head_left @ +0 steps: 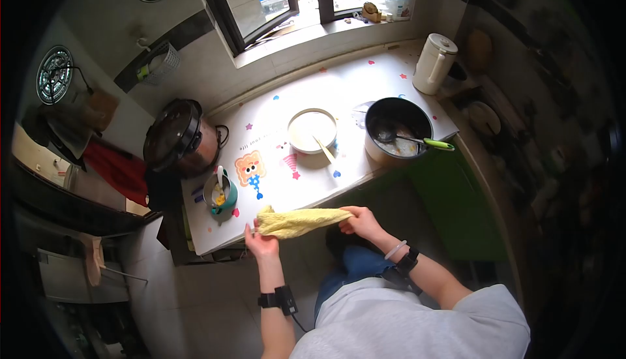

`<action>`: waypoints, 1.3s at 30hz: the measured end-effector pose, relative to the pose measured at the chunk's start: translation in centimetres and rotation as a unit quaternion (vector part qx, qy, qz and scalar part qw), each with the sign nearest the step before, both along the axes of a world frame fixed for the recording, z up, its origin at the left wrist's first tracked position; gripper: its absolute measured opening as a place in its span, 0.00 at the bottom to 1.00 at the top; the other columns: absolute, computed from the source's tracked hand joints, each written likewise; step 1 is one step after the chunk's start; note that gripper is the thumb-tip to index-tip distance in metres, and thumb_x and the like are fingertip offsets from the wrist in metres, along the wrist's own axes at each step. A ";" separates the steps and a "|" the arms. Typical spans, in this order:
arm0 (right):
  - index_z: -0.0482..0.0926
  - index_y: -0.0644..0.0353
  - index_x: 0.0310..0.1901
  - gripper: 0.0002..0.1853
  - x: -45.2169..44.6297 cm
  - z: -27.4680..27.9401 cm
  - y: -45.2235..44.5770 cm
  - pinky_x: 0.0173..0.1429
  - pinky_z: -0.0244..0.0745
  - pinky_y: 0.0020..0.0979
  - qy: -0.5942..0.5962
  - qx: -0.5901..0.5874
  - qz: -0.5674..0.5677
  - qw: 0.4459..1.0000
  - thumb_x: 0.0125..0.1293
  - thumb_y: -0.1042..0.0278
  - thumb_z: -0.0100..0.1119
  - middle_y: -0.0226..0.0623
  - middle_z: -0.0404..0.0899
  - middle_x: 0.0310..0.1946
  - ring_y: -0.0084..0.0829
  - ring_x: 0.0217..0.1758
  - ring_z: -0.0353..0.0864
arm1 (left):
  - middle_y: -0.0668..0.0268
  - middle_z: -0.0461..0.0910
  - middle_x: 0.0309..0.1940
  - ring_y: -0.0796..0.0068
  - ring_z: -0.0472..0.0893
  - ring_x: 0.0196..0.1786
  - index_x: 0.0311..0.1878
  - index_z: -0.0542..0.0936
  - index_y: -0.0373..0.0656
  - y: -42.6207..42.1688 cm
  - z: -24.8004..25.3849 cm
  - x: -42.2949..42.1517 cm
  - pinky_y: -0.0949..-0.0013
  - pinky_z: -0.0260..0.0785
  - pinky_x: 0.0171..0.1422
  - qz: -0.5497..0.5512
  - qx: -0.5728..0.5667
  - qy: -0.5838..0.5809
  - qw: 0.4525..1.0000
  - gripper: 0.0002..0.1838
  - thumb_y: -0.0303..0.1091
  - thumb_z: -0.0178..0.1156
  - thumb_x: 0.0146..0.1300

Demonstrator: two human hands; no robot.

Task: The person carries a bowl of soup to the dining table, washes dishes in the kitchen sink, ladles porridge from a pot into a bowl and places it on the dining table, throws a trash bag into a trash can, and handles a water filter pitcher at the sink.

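A yellow cloth (300,223) is stretched between my two hands, just in front of the counter's near edge. Its left end is bunched in my left hand (262,241), whose fingers are closed on it. My right hand (362,222) pinches the narrower right end. Beyond the cloth, a white bowl (313,149) of pale contents stands on the counter with a light-coloured utensil resting in it. To its right is a dark-lined pot (390,155) holding a ladle (438,144) with a green handle. A teal cup (228,201) with utensils inside sits at the left.
The counter (274,124) has a printed white cover. An electric pressure cooker (176,138) stands at its left end, a cream kettle (435,64) at the far right. An open window (274,33) is behind. Green cabinet doors (456,202) lie below the counter.
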State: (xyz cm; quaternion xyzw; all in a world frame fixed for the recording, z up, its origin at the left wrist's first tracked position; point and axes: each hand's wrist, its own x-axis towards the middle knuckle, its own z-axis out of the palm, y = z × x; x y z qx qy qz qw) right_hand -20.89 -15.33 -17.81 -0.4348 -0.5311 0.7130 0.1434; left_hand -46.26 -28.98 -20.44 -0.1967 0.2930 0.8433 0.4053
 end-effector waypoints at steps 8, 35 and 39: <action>0.71 0.60 0.48 0.11 -4.9 -9.8 11.3 0.46 0.78 0.33 0.131 -0.154 -0.335 0.920 0.63 0.75 0.48 0.36 0.78 0.38 0.29 0.41 0.80 | 0.56 0.73 0.51 0.59 0.74 0.53 0.53 0.69 0.36 15.2 -9.4 -4.5 0.54 0.67 0.59 -0.172 -0.121 0.027 0.977 0.14 0.29 0.49 0.66; 0.61 0.53 0.64 0.26 -12.1 -5.5 26.8 0.51 0.77 0.43 0.173 -0.261 -0.146 0.938 0.72 0.46 0.36 0.34 0.72 0.55 0.27 0.56 0.73 | 0.56 0.58 0.66 0.55 0.61 0.67 0.70 0.54 0.46 31.9 0.5 -10.5 0.39 0.60 0.62 -0.535 -0.185 0.178 0.805 0.46 0.74 0.28 0.60; 0.59 0.54 0.66 0.29 -12.5 -5.4 26.7 0.52 0.76 0.43 0.161 -0.269 -0.161 0.936 0.71 0.43 0.38 0.36 0.72 0.55 0.28 0.56 0.73 | 0.58 0.50 0.70 0.52 0.55 0.70 0.71 0.51 0.51 32.5 1.9 -10.2 0.36 0.57 0.63 -0.570 -0.151 0.200 0.783 0.46 0.75 0.24 0.59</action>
